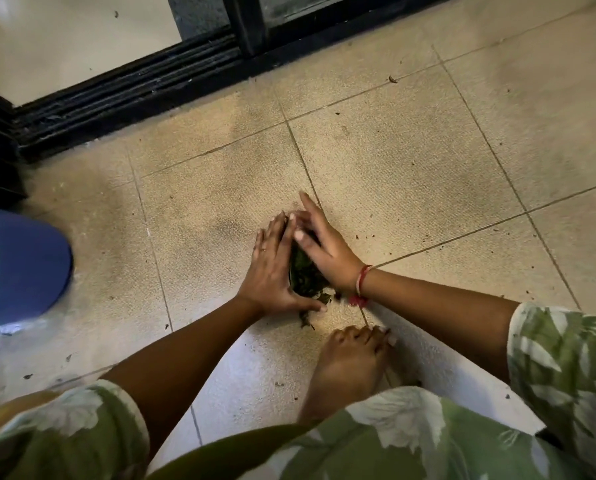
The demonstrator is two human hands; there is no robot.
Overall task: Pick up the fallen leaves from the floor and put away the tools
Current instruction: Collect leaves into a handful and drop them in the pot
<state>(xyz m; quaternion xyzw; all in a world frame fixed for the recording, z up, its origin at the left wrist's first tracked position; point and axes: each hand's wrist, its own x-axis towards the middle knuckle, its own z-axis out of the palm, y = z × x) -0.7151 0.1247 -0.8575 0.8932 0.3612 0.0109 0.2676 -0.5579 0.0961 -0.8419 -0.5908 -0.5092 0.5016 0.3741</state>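
Note:
A small heap of dark green leaves point(305, 276) lies on the beige tiled floor point(411, 174) in the middle of the view. My left hand point(272, 268) presses against the heap's left side with straight fingers and the thumb stretched under it. My right hand point(319, 245) cups the heap from the right and above, fingers straight, their tips meeting the left hand's. Most of the heap is hidden between the two palms. A few loose bits point(307, 322) lie just below the hands.
A blue bin point(26, 268) lined with a clear bag stands at the left edge. A black sliding-door track point(134, 88) runs across the top. My bare foot point(350, 365) rests just below the heap. Small leaf crumbs point(392, 79) dot the tiles.

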